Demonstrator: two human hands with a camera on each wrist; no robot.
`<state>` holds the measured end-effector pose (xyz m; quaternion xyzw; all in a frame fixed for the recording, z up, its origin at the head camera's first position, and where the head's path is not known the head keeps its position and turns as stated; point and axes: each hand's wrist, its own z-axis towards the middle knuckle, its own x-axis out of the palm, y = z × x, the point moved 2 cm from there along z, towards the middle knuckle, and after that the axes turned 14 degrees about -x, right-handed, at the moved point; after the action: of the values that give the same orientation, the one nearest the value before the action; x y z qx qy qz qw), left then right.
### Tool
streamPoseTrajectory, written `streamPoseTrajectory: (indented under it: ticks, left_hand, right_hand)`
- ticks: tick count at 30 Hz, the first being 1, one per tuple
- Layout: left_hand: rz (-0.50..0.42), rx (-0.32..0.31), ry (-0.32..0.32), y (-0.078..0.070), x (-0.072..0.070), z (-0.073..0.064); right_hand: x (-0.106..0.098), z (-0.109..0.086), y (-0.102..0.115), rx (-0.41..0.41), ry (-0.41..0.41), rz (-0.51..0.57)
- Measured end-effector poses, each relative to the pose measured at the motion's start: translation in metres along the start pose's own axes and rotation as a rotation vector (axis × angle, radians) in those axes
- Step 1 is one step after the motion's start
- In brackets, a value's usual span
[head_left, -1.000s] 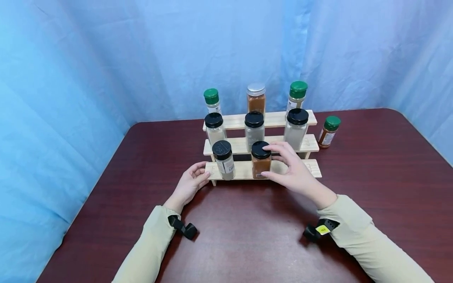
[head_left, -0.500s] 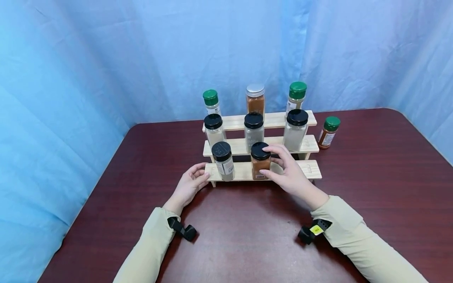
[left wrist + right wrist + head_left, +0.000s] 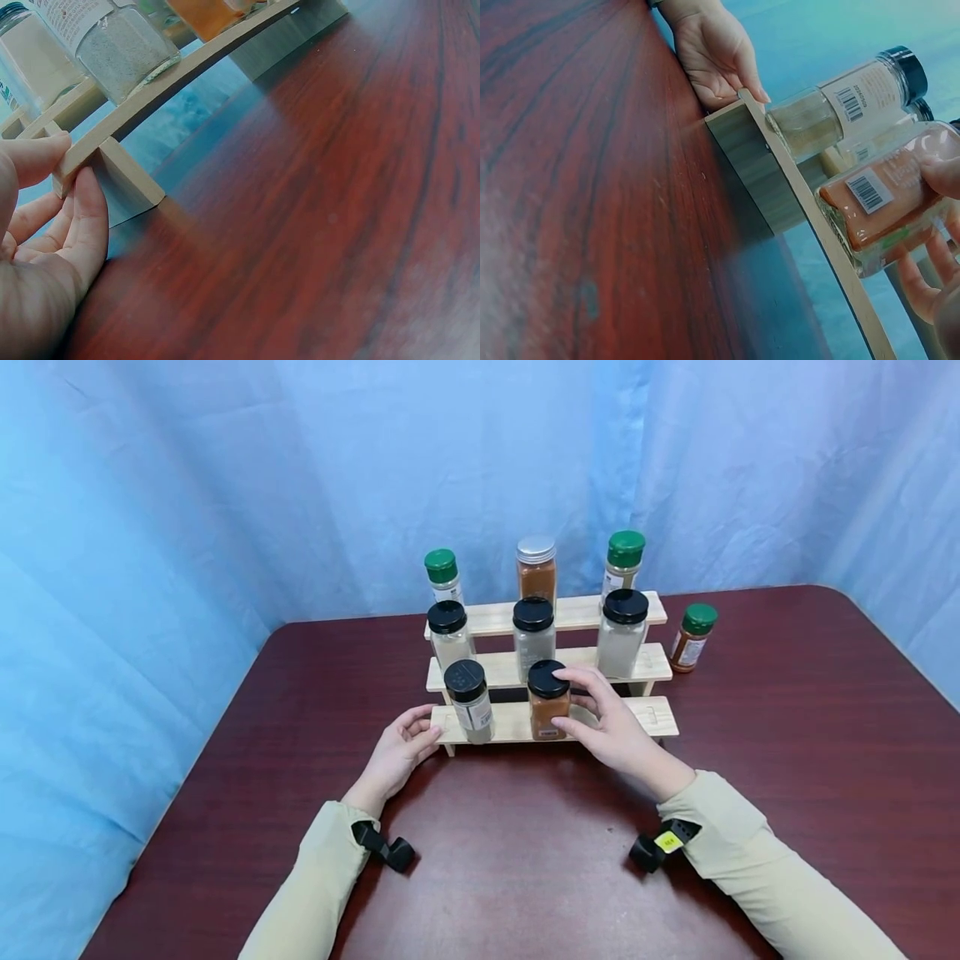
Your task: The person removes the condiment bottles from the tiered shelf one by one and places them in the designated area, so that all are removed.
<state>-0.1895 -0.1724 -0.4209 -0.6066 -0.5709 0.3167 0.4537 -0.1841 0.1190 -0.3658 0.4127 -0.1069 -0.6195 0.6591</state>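
Note:
A three-step wooden rack (image 3: 512, 724) stands on the table. My left hand (image 3: 397, 750) pinches the left end of its lowest step, the thumb on top and fingers beneath in the left wrist view. My right hand (image 3: 617, 735) grips a square spice jar (image 3: 545, 717) of orange-brown powder with a black lid, a finger on the lid and the thumb at the front. In the right wrist view the jar (image 3: 889, 196) stands upright on the lowest step, its base apparently touching the wood. A black-capped spice shaker (image 3: 475, 714) stands left of it.
Black-lidded jars, such as a pale one (image 3: 621, 642), line the middle step. Green-capped bottles and a silver-lidded jar (image 3: 536, 575) are on the top step. A green-capped red spice bottle (image 3: 687, 647) stands on the table, right of the rack. Blue curtains (image 3: 375, 485) hang behind.
My right hand and forearm have shifted slightly left, still gripping the spice jar, which stays in place on the step. The left hand keeps its hold on the rack. The head view has drifted slightly.

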Motion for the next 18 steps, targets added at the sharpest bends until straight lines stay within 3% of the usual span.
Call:
streamPoseTrajectory:
  ticks: [18]
  left_hand:
    - [-0.014,0.011,0.014,0.002,-0.001,0.0024]
  right_hand:
    - [-0.0033,-0.0008,-0.0011,0.0,0.071,-0.102]
